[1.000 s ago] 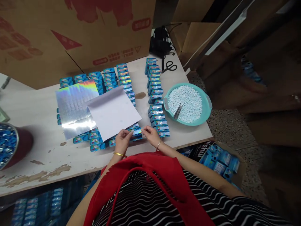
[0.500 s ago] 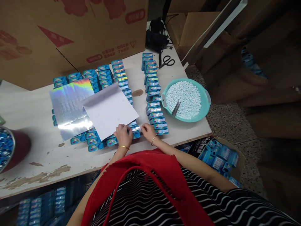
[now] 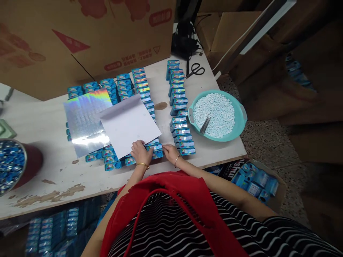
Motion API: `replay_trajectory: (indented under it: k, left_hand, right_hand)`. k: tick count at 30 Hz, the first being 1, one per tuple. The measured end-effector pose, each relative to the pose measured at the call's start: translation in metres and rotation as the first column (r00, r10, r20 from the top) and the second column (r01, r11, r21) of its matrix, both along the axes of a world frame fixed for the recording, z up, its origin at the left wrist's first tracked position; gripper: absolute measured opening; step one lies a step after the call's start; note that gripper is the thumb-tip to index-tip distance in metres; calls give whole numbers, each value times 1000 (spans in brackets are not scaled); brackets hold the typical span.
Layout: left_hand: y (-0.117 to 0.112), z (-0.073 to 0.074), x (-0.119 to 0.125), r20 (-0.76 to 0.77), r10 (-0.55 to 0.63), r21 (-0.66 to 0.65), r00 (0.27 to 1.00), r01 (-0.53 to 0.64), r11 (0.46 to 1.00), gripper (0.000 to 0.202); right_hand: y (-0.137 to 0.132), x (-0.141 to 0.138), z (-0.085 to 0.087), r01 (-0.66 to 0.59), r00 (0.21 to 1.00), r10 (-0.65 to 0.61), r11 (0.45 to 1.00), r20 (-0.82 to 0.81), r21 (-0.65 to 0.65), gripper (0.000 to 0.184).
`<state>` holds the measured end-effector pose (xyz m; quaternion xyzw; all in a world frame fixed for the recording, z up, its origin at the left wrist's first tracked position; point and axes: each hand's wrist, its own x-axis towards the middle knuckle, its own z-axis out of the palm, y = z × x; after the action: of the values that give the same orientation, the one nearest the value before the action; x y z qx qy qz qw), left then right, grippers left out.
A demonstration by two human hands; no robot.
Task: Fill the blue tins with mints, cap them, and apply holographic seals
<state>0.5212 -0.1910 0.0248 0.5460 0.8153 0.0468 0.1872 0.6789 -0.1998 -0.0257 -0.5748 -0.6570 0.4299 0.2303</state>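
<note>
My left hand [image 3: 141, 153] lies over the lower right edge of a white sheet [image 3: 131, 125], its fingers bent and its thumb apart, touching the blue boxes [image 3: 157, 154] at the near end of the rows. Just right of it, my right hand [image 3: 170, 153] has its fingertips pressed together against the end of a small blue box with a shiny top strip [image 3: 156, 147]. Whatever is between those fingertips is too small to make out. A shiny holographic sheet [image 3: 88, 121] lies left of the white one, over more rows of boxes.
Another column of blue boxes [image 3: 182, 137] stands right of my hands. Beyond it, a turquoise basin [image 3: 239, 125] holds white pellets and a metal scoop [image 3: 205, 125]. Black scissors [image 3: 197, 69] lie behind. A large carton [image 3: 107, 35] backs the table; a red tub [image 3: 32, 164] stands left.
Half a second ago my right fingers pinched a small shiny strip beside the box; now they press at the box's end. My left thumb has moved away from its fingers. The view has shifted slightly.
</note>
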Motion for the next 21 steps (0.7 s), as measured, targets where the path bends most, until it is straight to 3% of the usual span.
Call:
replay_trajectory:
  k: [4,6,8,11,15,18,21]
  left_hand:
    - [-6,7,-3,-18,-94,24,995,95,995,33]
    - [-11,11,-7,-17,-136,117,991,137,984,30]
    - [-13,12,-14,-24,-168,194,986,169,966,40]
    - [-9,7,-32,-51,-261,152,964,266,952,63]
    - [1,5,-59,-29,-376,152,926,376,914,46]
    - [7,21,-88,39,-336,287,941,311,906,42]
    - [6,59,-148,105,-138,504,985,67,861,35]
  right_hand:
    - [-5,-1,-2,-112,992,111,994,54,5,33]
    - [-10,1,-5,-71,996,70,997,52,25,35]
    - [-15,7,-8,12,999,-15,997,35,82,41]
    - [-17,17,-9,77,997,-80,989,18,126,46]
    - [-13,26,8,80,997,-81,988,-3,130,41]
    - [-11,23,26,106,994,-105,988,-10,109,39]
    - [-6,9,37,117,993,-118,988,3,101,40]
